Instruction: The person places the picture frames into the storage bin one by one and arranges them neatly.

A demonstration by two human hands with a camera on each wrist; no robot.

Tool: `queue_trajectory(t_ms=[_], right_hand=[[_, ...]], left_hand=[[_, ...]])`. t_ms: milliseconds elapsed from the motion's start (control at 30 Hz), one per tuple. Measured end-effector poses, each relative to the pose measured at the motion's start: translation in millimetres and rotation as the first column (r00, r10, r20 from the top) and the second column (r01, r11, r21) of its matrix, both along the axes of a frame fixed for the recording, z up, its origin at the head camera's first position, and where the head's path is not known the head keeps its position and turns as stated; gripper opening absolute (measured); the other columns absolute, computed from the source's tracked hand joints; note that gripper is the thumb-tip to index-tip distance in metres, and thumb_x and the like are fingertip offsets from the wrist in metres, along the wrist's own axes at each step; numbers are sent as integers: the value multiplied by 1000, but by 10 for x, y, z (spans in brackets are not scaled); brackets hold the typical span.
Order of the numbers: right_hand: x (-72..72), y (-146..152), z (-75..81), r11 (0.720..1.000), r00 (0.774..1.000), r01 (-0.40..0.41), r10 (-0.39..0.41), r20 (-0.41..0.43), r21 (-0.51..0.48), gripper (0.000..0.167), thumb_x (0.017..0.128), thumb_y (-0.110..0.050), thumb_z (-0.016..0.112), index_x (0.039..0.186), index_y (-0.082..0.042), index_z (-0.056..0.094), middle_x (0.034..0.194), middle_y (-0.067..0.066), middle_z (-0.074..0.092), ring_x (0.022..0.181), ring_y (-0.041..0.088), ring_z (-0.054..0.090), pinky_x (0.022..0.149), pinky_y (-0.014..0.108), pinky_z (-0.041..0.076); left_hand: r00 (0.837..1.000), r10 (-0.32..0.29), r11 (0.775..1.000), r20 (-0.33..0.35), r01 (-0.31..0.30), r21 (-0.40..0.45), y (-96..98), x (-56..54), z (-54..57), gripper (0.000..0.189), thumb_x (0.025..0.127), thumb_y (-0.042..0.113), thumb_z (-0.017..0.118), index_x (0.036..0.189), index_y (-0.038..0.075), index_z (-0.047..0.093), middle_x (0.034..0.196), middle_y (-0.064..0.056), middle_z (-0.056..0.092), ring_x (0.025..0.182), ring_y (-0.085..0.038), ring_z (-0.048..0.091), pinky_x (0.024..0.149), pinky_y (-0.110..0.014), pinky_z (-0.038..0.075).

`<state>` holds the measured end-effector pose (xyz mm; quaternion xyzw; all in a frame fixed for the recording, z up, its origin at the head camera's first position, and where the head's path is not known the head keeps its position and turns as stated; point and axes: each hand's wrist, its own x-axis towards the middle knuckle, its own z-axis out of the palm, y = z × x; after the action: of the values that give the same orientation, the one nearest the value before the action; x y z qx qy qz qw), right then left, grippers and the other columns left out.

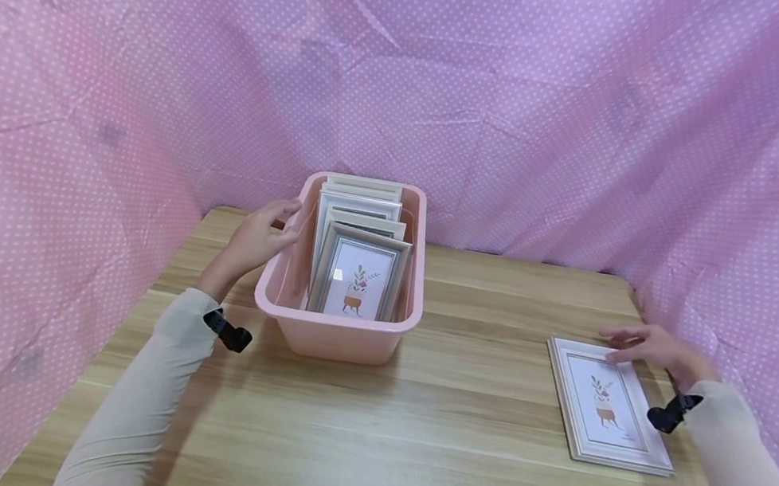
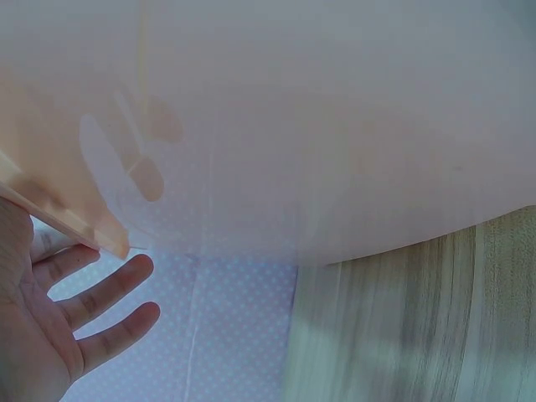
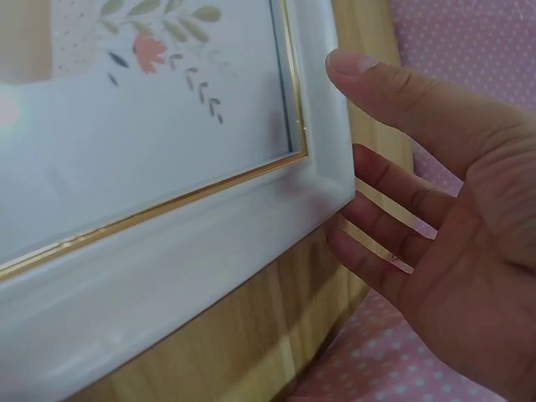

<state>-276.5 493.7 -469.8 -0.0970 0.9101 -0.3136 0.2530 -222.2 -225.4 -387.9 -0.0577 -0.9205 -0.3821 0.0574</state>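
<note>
A pink plastic bin (image 1: 335, 341) stands on the table with several picture frames leaning inside. Foremost among them is a silver-grey frame (image 1: 360, 280) with a potted-plant print. My left hand (image 1: 256, 240) is at the bin's left rim, fingers spread; in the left wrist view its fingers (image 2: 109, 293) extend by the rim, the thumb hidden. On the right lies a white picture frame (image 1: 606, 400) with a similar print; whether another lies beneath it, I cannot tell. My right hand (image 1: 665, 355) is at its far right corner, thumb and fingers apart around the corner (image 3: 322, 176).
Light wood table (image 1: 454, 435) spreads under everything, its grain also showing in the left wrist view. Pink dotted cloth (image 1: 448, 105) hangs behind and on both sides. A black strap (image 1: 226, 330) with a small camera is on each wrist.
</note>
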Motion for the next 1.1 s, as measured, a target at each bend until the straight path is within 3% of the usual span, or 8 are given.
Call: queue_trajectory(t_ms=[67,167,367,600,800,1100], right_hand=[[-2,1,-31,1000,1000,-16,16,-19,-5,63,85,-28,82,136,2,61,132,24,65,108,7,60,91,25,47],[-6,-8,-61,999,999,-40,40,-34,-14,60,85,-25,82,134,4,63,131,25,67,106,2,60,85,15,46],[-28,-51,-104,998,995,-52,55,-79,40,56,85,-27,83,130,2,66,132,24,67,109,11,59,85,16,45],[-68,-59,-165,999,994,-24,28,-110,41,53,83,-25,85,125,3,70,129,24,68,102,-5,56,83,9,41],[-128,-98,-183,998,991,4,5,-135,68,50,83,-27,85,120,3,72,124,24,71,99,-1,57,81,10,41],[-136,-142,-244,998,982,51,-45,-182,30,46,81,-24,87,114,5,74,114,20,75,88,-10,56,76,8,42]], left_hand=[[1000,-2,1000,1,2,2,-7,-11,-14,59,98,21,60,154,10,45,160,-12,42,123,-39,58,95,-54,56],[1000,-4,1000,-2,4,0,-23,-35,-37,59,98,21,60,154,10,45,160,-12,42,123,-39,58,94,-54,56],[1000,-7,1000,-19,7,8,-42,-79,-63,58,98,19,61,153,8,46,159,-14,43,122,-40,58,93,-54,57],[1000,-13,1000,-21,14,10,-36,-134,-83,58,98,18,61,153,7,46,159,-15,43,124,-40,57,96,-55,55],[1000,-3,1000,-29,4,15,-40,-193,-82,58,98,20,60,152,7,46,159,-15,43,122,-41,58,94,-54,57],[1000,-13,1000,-25,14,11,-46,-253,-72,58,98,20,60,153,7,45,159,-14,43,123,-40,57,94,-54,56]])
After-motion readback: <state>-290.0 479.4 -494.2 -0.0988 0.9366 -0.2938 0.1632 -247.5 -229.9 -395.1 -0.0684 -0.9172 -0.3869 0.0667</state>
